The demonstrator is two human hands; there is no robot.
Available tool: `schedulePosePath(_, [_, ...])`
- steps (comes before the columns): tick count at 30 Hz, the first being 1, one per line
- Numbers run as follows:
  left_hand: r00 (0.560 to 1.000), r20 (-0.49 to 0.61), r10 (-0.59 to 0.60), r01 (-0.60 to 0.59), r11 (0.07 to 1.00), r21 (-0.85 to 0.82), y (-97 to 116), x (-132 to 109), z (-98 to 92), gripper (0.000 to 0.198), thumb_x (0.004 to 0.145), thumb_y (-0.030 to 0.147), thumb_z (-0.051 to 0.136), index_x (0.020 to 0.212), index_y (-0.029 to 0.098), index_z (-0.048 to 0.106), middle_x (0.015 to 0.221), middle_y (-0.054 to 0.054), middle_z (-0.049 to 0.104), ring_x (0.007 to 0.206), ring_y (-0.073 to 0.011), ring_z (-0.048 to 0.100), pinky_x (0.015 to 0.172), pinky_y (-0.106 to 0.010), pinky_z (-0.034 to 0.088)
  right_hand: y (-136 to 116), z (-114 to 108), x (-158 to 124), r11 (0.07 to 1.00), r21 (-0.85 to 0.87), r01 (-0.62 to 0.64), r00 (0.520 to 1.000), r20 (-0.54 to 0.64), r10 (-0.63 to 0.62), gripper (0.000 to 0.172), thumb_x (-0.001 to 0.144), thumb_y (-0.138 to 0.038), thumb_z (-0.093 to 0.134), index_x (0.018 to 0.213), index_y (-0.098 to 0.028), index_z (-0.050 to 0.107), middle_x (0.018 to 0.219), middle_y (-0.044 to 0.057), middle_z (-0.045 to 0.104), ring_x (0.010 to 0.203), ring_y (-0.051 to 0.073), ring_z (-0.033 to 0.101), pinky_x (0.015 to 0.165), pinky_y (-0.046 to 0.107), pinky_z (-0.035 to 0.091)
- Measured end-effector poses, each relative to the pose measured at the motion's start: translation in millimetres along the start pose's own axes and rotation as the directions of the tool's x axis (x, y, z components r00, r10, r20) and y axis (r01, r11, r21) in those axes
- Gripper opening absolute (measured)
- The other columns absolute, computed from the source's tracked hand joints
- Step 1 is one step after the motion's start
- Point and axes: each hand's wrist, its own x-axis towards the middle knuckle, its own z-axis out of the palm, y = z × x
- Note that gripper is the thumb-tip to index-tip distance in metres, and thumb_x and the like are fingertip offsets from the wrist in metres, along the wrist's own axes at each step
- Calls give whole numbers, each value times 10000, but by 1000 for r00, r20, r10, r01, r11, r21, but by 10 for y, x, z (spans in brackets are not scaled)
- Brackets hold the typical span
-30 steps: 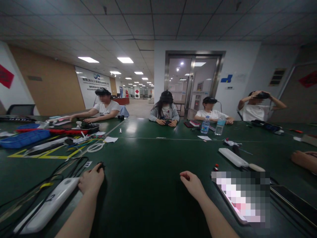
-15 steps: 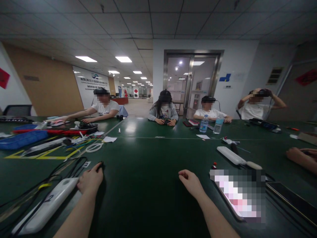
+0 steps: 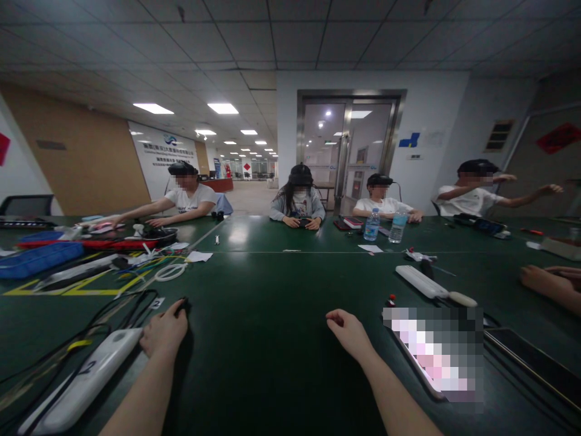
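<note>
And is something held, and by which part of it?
The left hand seems to hold a small black object, gripped part unclear; the right hand shows nothing held.

The green tabletop before you is smooth with a low gloss, shiny enough to throw back light at its far side. By your left hand, the white case is sleek, glossy plastic, and the black cables have a matt sheath. The small black piece you hold seems to be plastic, though too little shows to be sure. To your right, the dark phone has a polished, glassy face. Farther off you see clear plastic bottles, a blue plastic tray, matt paper and a metal door frame.
</note>
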Motion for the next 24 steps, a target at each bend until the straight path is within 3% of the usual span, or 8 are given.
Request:
schedulePosePath(17, [998, -55, 20, -19, 1000, 25, -26, 33, 34, 463, 806, 484, 367, 1216, 373, 551, 1215, -112, 546, 1069, -354, 522, 811, -476, 434, -49, -2, 0, 999, -43, -28, 1000, 14, 28, 233, 813, -241, 499, 1002, -190, 626, 982, 43, 648, 925, 175, 606, 813, 295, 454])
schedulePosePath(24, [999, -32, -2, 4, 999, 45, -7, 14, -1, 506, 819, 490, 332, 1276, 343, 491, 1206, -124, 545, 1078, -341, 524, 825, -466, 429, -69, -4, -17, 999, -44, -30, 999, 10, 30, 235, 803, -231, 512, 1002, -188, 630, 976, 45, 648, 912, 180, 610, 800, 300, 458])
